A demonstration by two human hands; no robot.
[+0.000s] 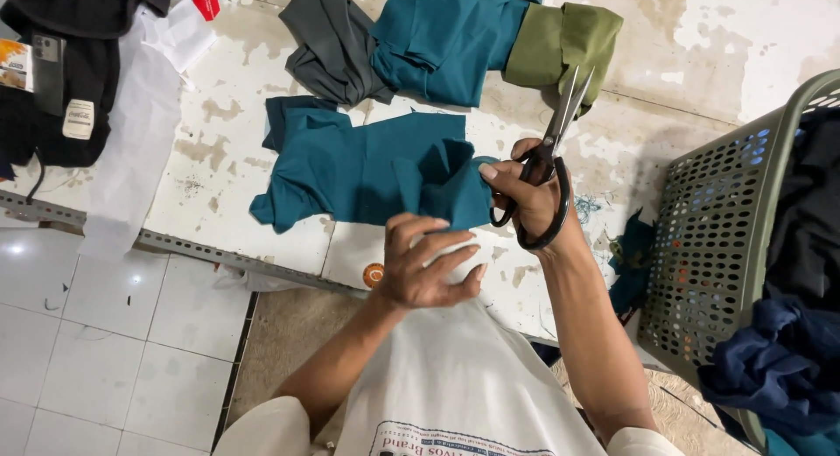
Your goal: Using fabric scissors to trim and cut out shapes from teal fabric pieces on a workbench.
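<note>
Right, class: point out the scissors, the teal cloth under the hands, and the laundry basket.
scissors (560, 123), head view, on the blades.
teal cloth (359, 167), head view, on its flat middle.
laundry basket (722, 246), head view, on the perforated wall.

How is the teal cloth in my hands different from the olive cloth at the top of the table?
The teal cloth is spread wide and gripped by both hands; the olive cloth lies folded and untouched. The teal cloth looks much larger than the olive cloth. The scissors in the right hand point toward the olive cloth, while the left hand pinches the teal cloth's edge. Both rest on the worn white table.
</note>
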